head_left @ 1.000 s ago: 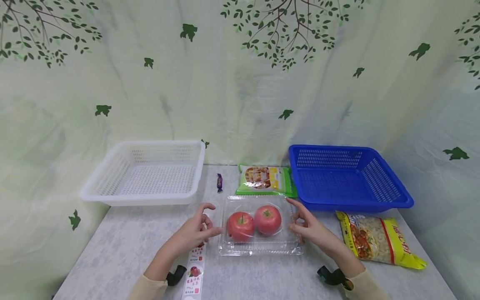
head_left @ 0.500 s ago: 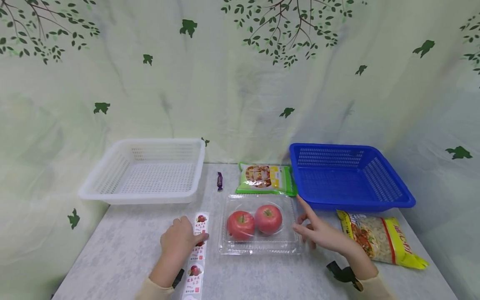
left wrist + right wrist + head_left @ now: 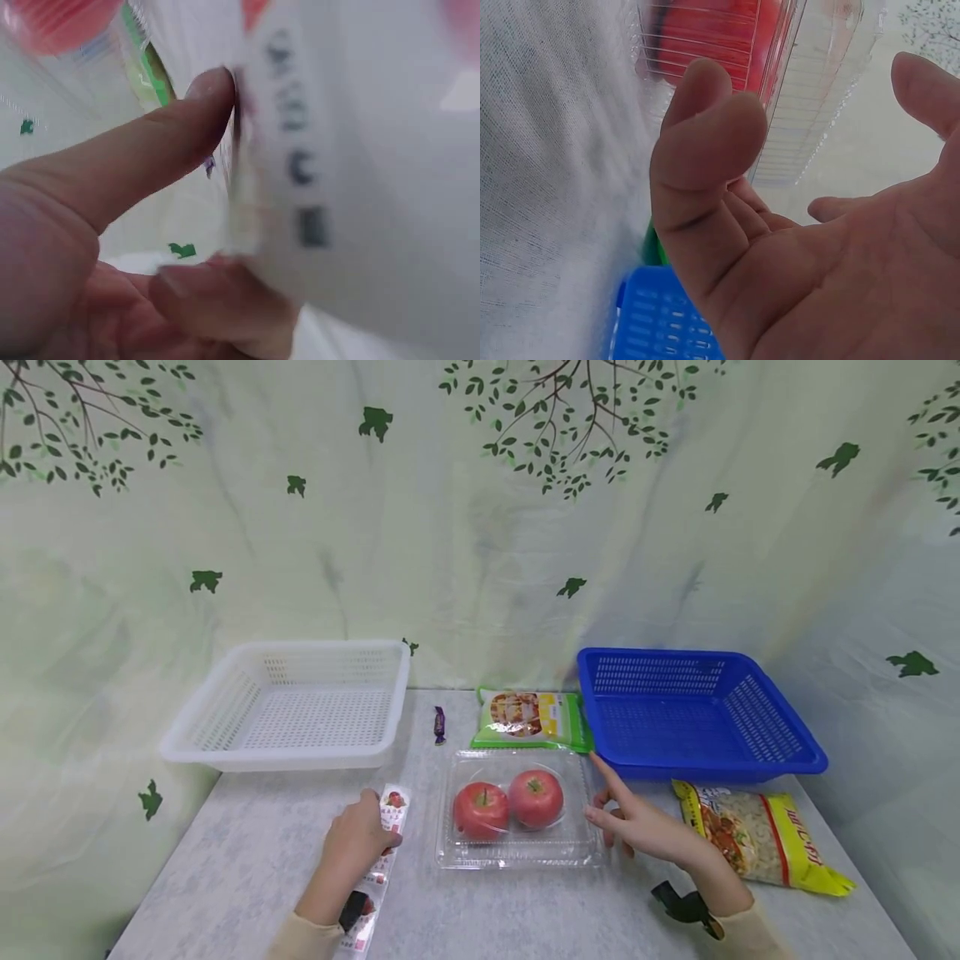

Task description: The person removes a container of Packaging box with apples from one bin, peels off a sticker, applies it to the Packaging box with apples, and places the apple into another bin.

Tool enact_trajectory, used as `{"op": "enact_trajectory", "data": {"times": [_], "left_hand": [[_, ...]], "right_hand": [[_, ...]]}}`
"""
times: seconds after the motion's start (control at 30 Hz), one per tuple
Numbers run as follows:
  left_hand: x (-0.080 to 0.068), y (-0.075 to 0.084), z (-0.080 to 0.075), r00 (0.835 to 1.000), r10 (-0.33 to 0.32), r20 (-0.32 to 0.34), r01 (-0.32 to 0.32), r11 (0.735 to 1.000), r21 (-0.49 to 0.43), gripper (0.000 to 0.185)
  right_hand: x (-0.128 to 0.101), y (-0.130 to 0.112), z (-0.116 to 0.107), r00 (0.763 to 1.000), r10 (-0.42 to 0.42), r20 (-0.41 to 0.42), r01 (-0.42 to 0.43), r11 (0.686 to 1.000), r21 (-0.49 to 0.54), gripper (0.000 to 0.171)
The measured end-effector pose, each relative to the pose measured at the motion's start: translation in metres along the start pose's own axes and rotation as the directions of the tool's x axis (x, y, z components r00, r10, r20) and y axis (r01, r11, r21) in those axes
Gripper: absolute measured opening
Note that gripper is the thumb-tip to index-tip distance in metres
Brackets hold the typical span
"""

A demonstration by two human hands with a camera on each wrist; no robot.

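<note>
Label strip (image 3: 381, 843), printed with small apple pictures, lies along the table's (image 3: 240, 860) front edge left of centre, and the left hand (image 3: 358, 835) now pinches it between thumb and fingers (image 3: 191, 131). Half a second ago the strip lay flat with the hand resting on it; now its far end is lifted and curled, and the near end has slid under the wrist. The left wrist view shows the strip blurred against the thumb.

At the table's far left corner stands a white basket (image 3: 225, 752). A purple sweet (image 3: 439, 725) and a green packet (image 3: 528, 720) lie near the far edge at the middle. In front of them sits the clear clamshell box (image 3: 517, 852) with two red apples (image 3: 506, 803), unmoved.

The right hand (image 3: 637, 827) hovers just beside the box's right side, fingers (image 3: 712, 142) loosely spread and gripping nothing, much as it was before; a second ago both hands flanked the box.

A blue basket (image 3: 750, 760) occupies the far right corner, with a yellow snack bag (image 3: 757, 843) near the right edge.
</note>
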State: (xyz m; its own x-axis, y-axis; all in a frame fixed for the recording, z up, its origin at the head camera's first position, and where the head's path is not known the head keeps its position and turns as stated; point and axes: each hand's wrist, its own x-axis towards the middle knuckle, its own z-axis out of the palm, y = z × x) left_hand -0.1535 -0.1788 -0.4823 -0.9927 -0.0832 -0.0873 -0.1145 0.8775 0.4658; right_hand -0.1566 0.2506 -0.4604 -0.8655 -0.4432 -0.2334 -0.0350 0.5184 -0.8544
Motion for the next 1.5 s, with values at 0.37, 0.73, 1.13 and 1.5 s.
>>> {"op": "enact_trajectory", "data": {"times": [0.37, 0.73, 1.13, 1.5], "left_hand": [[0.007, 0.013, -0.018, 0.981, 0.084, 0.177, -0.006, 0.915, -0.403, 0.054], [-0.005, 0.077, -0.042, 0.914, 0.295, 0.277, -0.07, 0.789, -0.611, 0.046], [-0.016, 0.141, -0.012, 0.881, 0.387, 0.273, -0.092, 0.705, -0.704, 0.04], [-0.027, 0.149, 0.013, 0.803, 0.443, 0.398, -0.056, 0.721, -0.691, 0.048]], "right_hand": [[-0.011, -0.013, -0.009, 0.998, -0.026, -0.052, 0.022, 0.997, -0.077, 0.091], [-0.007, -0.041, -0.01, 0.953, -0.127, -0.276, 0.112, 0.991, -0.07, 0.057], [0.031, -0.095, 0.027, 0.972, -0.053, -0.228, 0.148, 0.895, 0.42, 0.041], [0.052, -0.092, 0.017, 0.907, 0.032, -0.419, 0.144, 0.913, 0.381, 0.023]]}}
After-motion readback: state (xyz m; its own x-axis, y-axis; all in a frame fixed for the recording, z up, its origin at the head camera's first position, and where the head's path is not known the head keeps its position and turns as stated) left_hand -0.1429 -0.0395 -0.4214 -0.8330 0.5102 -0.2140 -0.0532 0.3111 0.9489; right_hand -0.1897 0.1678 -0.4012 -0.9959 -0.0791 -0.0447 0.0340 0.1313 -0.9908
